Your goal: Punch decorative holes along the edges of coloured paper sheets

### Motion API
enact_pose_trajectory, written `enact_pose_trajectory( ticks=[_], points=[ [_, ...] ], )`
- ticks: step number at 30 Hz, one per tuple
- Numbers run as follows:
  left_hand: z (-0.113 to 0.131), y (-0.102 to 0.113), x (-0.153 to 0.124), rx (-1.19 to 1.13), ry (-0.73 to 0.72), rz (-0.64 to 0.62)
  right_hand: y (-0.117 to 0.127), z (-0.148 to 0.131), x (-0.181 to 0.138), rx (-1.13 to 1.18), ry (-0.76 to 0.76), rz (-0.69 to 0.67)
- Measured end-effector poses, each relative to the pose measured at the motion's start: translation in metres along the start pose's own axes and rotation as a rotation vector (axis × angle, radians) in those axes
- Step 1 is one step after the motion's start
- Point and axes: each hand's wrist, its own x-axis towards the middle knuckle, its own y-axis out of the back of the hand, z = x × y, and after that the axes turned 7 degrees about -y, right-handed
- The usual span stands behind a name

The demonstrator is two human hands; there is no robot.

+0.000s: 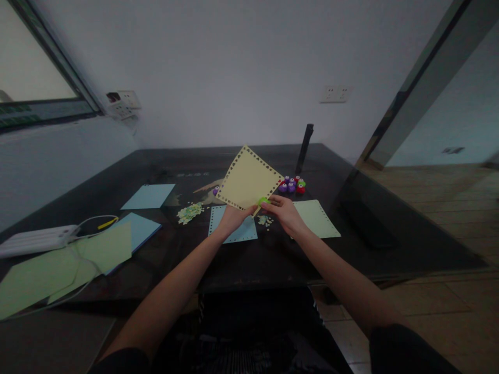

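Against a pale wall stands a dark worktop. Above it, the left hand pinches a yellow sheet near its lowest corner, apparently steadying that edge for the green punch gripped by the right hand.

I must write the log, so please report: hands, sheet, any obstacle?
Left hand holding yellow sheet. Right hand gripping green punch at sheet's lower-right edge. Several edges punched. No obstruction visible.
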Motion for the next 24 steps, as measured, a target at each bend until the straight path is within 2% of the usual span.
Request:
enact_pose_trajectory(
  ticks=[24],
  points=[
    [0.0011, -0.0026, -0.0032, 0.009, -0.005, -0.004, -0.0015, -0.0024, -0.0024, -0.042, 0.012, 0.024]
  ],
)
